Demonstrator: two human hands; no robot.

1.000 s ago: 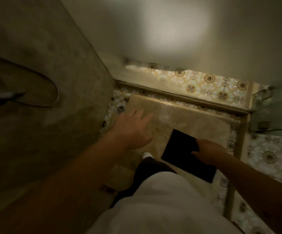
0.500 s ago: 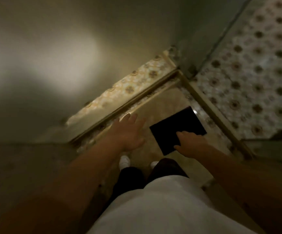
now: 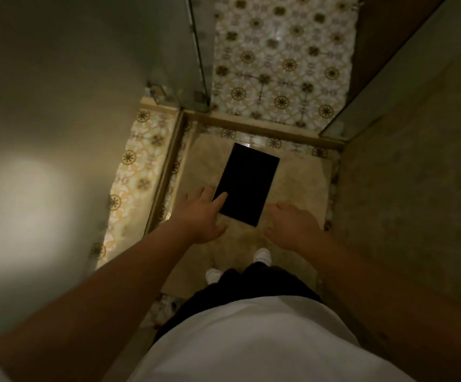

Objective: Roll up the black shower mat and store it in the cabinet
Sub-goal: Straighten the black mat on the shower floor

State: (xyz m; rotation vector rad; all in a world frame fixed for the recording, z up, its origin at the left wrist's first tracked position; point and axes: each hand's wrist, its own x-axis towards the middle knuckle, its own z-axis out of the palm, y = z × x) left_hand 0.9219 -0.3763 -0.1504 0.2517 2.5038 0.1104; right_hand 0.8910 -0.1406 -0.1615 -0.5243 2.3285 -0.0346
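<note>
I see the black mat (image 3: pixel 247 186) lying flat on the tan shower floor (image 3: pixel 298 183). My left hand (image 3: pixel 200 216) is spread at its near corner, my right hand (image 3: pixel 292 226) loose beside it. Walls and glass panel (image 3: pixel 196 53) stand close; patterned tiles (image 3: pixel 281 59) lie past the curb.

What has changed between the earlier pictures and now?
The right hand no longer overlaps the black mat; it now shows beside its near corner. The left hand now overlaps the mat's left edge. The view turned. The mat stays flat, unrolled, on the floor.
</note>
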